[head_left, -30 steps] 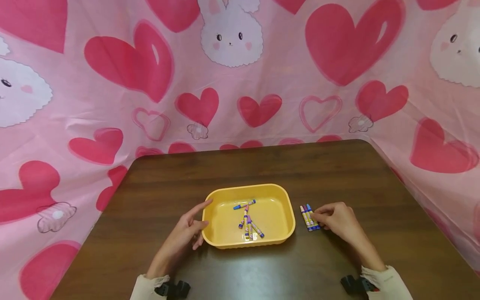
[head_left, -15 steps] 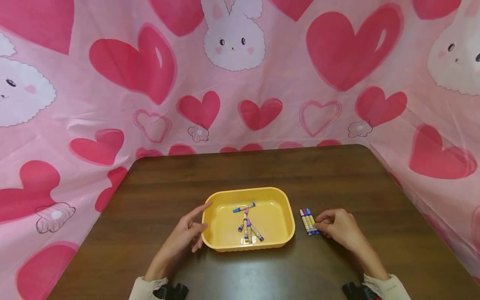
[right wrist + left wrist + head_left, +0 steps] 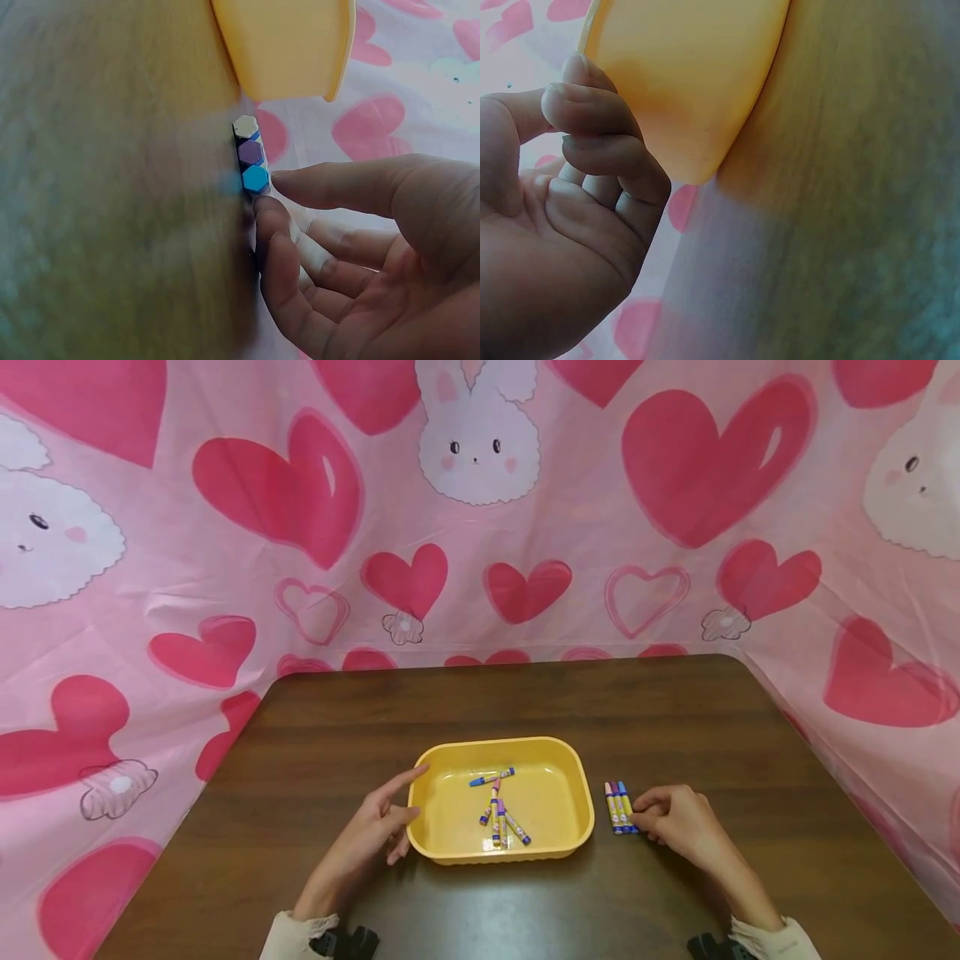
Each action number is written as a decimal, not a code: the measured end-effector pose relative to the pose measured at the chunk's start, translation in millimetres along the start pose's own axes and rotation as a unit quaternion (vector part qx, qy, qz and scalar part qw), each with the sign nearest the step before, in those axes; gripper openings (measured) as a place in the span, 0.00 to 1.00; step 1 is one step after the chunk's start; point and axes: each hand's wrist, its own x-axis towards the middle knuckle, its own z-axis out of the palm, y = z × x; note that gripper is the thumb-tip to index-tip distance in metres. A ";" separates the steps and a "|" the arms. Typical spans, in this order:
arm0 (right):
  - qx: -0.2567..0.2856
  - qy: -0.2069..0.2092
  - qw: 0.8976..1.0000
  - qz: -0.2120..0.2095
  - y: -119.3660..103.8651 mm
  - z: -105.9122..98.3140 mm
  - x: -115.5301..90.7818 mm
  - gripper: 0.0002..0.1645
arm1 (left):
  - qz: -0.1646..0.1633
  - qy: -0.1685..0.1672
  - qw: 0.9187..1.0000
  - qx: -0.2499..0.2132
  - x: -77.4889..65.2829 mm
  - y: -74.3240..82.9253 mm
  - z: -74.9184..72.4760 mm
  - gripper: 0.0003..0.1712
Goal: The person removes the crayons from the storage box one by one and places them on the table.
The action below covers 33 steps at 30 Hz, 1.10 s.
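A yellow plastic tray (image 3: 577, 827) stands mid-table, several crayons (image 3: 513, 828) lying loosely in it. My left hand (image 3: 375, 827) holds the tray's left end, index finger and thumb at the rim. In the left wrist view its other fingers are curled beside the tray wall. To the right of the tray three crayons lie side by side: a pale one (image 3: 245, 126), a purple one (image 3: 250, 152) and a blue one (image 3: 256, 179). With thumb and index finger my right hand (image 3: 678, 818) pinches the blue crayon near its lower end, which the fingertips partly hide.
The dark wooden table (image 3: 360, 714) reaches back to a pink curtain (image 3: 300, 560) printed with hearts and rabbits. The curtain also runs along both sides. A black wrist camera (image 3: 347, 942) sits by the left cuff.
The right fingertips have slid slightly toward the near end of the blue crayon, and the row of three crayons lies straighter. The left hand stays at the tray. The head view has shifted slightly.
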 end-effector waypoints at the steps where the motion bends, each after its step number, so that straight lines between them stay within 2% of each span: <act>1: 0.001 -0.001 1.000 0.001 0.1 0.7 -0.4 0.08 | -0.001 0.000 1.000 -0.001 -0.5 -0.1 -0.2 0.34; 9: 0.005 -0.007 1.000 0.003 -0.9 2.2 -1.0 0.08 | 0.002 -0.004 1.000 0.000 -2.0 -2.1 -2.7 0.34; 12: -0.010 0.005 1.000 -0.006 -1.7 -1.8 1.6 0.09 | 0.006 -0.003 1.000 0.001 -0.3 -2.2 -2.8 0.34; 15: -0.030 0.036 0.999 -0.013 -6.9 -7.8 4.1 0.09 | 0.017 -0.006 1.000 0.003 3.0 -2.3 -2.1 0.34; 20: -0.057 0.093 0.992 -0.059 -31.2 -13.4 6.3 0.09 | 0.030 -0.008 1.000 0.005 5.8 -2.0 -0.8 0.34; 25: -0.061 0.124 0.984 -0.110 -61.8 -10.5 5.6 0.08 | 0.029 -0.008 1.000 0.009 5.8 -1.4 0.5 0.34; 29: -0.049 0.116 0.983 -0.132 -81.6 -3.0 7.3 0.05 | 0.022 -0.003 1.000 0.005 5.2 -0.3 1.6 0.34; 33: -0.039 0.082 0.984 -0.154 -97.8 12.2 12.0 0.06 | 0.011 0.002 1.000 0.000 2.0 0.4 0.5 0.34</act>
